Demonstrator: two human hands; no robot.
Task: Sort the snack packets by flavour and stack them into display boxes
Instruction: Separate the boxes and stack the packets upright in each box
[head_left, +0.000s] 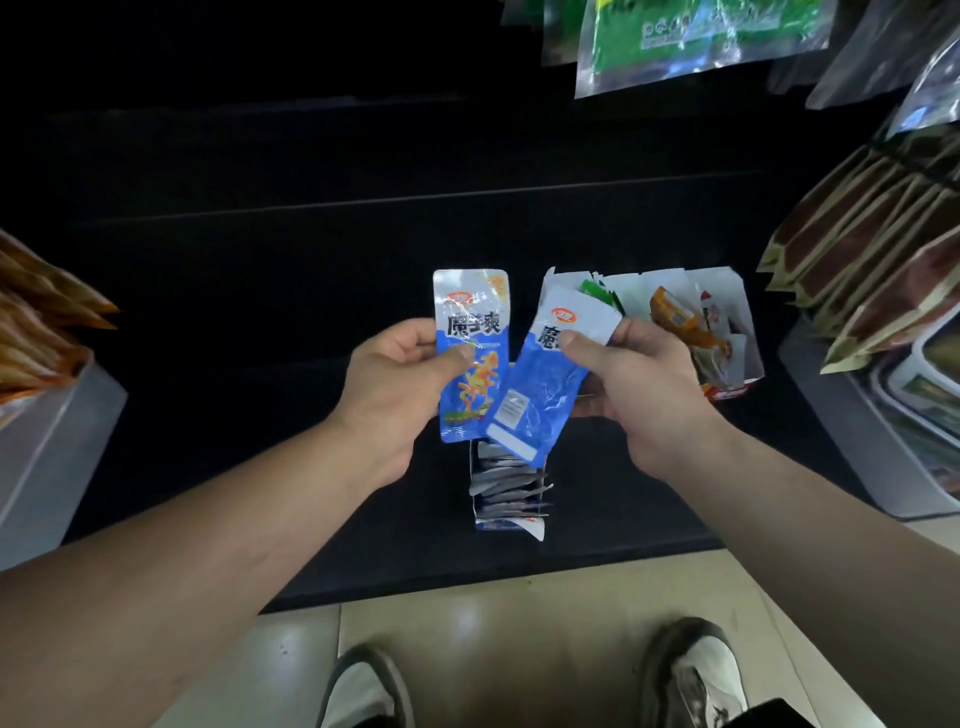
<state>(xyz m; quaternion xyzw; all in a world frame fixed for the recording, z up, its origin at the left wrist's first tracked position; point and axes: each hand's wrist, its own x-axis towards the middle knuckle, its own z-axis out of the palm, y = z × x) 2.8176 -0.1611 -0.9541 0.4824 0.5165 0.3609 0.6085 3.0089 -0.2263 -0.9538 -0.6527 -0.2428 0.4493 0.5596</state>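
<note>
Seen from above, the left hand pinches an upright blue packet and the right hand pinches a tilted one. Below them a blue box holds stacked packets; a white box of mixed packets sits beside the right hand on a dark shelf.

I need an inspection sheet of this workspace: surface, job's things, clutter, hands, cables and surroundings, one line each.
Surface: dark shelf, dimly lit.
Job's things: upright blue packet and tilted blue packet, overlapping; blue display box below them, part filled; white box of mixed packets behind.
Clutter: nothing seen.
Grips: left hand pinches the upright blue packet; right hand pinches the tilted blue packet.
Cables: nothing seen.
Surroundings: brown packets at right, orange packets at left, green bag hanging above, tiled floor, shoes.
</note>
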